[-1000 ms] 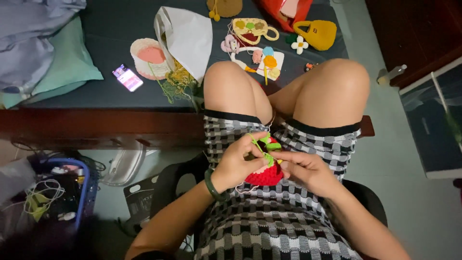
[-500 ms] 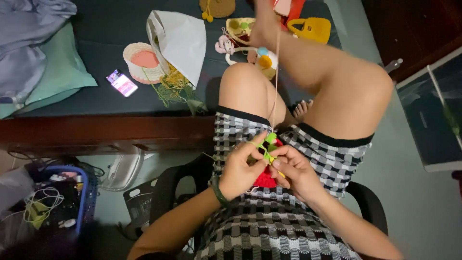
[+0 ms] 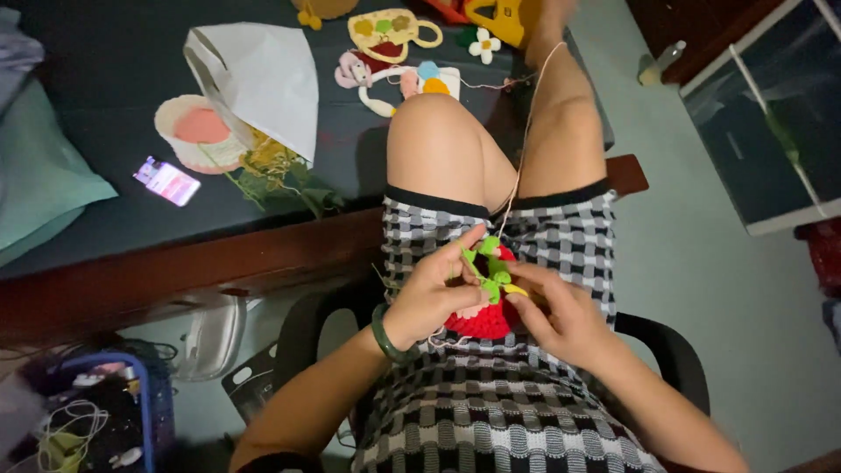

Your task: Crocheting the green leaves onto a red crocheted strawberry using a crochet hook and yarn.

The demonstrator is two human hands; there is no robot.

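Left hand (image 3: 431,296) pinches green edge of red crochet piece (image 3: 480,317) in lap, fingers closed on it. Right hand (image 3: 561,314) fingers together, seemingly gripping hook (image 3: 515,289); partly hidden. Yarn (image 3: 524,140) runs up between knees.

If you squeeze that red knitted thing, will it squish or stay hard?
The red crochet piece probably squishes: it is soft yarn, sagging between the left hand and right hand. It likely weighs little, and shouldn't slip, since yarn grips fingers.
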